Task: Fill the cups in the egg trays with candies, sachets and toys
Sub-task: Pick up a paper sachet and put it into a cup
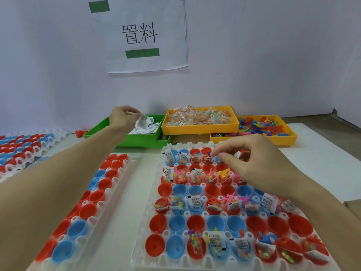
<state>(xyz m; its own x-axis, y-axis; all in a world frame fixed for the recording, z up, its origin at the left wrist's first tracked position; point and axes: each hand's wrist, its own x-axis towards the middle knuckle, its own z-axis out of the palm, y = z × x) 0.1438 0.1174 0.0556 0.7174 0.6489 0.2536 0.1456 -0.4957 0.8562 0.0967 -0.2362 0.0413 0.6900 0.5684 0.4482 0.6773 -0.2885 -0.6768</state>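
On the desk (312, 141), the left hand (121, 118) pinches a white sachet (142, 117) above the green bin (140, 138) of sachets. The right hand (254, 159), fingers loosely curled and holding nothing visible, hovers over the far rows of the egg tray (232, 208), hiding some cups. Behind lie a yellow bin (199, 128) of candies and another bin (273, 138) of toys. A second tray (82, 204) at left is cut off.

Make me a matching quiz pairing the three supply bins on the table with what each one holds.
Bins:
1. green bin
2. middle yellow bin
3. right yellow bin

Contents:
A. colourful toys
B. white sachets
C. bagged candies

Pairs: 1-B, 2-C, 3-A
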